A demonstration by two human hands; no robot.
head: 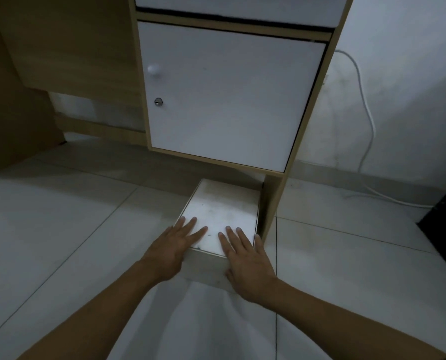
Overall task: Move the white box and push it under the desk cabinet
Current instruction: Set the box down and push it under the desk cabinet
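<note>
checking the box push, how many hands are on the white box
2. The left hand lies flat on the near left part of the white box; the right hand rests on its near right corner. The thumbs are partly hidden.

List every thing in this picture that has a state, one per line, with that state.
white box: on the floor, far end partly under the cabinet, near end sticking out.
cabinet door: closed.
drawer: closed.
left hand: open, flat, fingers on the box top.
right hand: open, flat, fingers on the box top.
cable: hanging loose down the wall to the floor.
</note>
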